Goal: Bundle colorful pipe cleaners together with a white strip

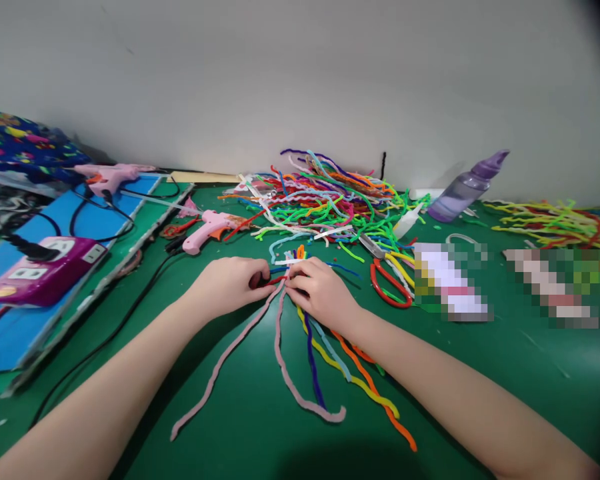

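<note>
Several fuzzy pipe cleaners fan out toward me over the green table: pink (219, 363), yellow (375, 395), dark blue (313, 370), light blue (336, 351) and orange (403, 432). My left hand (230, 285) is closed, its thumb and finger pinched at a red pipe cleaner (277, 280). Close on its right, my right hand (320, 290) pinches the upper end of the pipe cleaner bundle, its fingers partly covering it. A white strip (296, 261) and short coloured ends show just above the fingertips.
Behind the hands lies a pile of pipe cleaners (330, 193). Red-handled scissors (390, 290), a white glue bottle (408, 222) and a purple bottle (463, 193) sit right. Left are pink glue guns (207, 230), a cable and a purple power strip (45, 270).
</note>
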A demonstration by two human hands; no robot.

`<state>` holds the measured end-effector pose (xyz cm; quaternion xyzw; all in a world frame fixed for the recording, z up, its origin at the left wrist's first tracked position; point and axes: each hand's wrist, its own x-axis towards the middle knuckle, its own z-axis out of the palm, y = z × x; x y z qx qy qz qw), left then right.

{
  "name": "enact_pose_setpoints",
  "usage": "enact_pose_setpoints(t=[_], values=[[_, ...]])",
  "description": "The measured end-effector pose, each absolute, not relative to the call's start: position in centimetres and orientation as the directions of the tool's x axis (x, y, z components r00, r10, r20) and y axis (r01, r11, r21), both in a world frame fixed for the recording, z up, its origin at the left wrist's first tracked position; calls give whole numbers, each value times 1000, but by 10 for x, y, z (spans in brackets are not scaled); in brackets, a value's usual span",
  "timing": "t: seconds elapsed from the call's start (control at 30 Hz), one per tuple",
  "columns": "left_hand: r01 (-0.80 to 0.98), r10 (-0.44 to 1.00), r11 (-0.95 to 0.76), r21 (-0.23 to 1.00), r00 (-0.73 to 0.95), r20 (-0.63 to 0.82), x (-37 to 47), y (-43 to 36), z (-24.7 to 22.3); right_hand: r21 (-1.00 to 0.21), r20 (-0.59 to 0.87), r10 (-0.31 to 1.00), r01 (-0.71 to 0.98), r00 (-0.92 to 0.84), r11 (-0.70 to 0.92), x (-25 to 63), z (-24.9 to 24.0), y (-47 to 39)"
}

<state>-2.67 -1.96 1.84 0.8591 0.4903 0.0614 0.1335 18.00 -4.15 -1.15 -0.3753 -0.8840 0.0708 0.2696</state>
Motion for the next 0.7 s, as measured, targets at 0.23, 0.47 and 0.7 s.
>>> enact_pose_setpoints(t=[0.23, 0.47, 0.7], values=[[832, 856, -485, 270, 514, -46, -27, -22, 22, -306, 425, 688, 622, -588, 720, 181, -14, -41], [865, 885, -412, 286, 454, -98, -30, -23, 25, -304, 429, 687, 622, -587, 721, 181, -12, -42], [700, 767, -275, 659, 573, -289, -24, -29, 49, -302, 432, 679, 615, -593, 729, 182, -13, -41]])
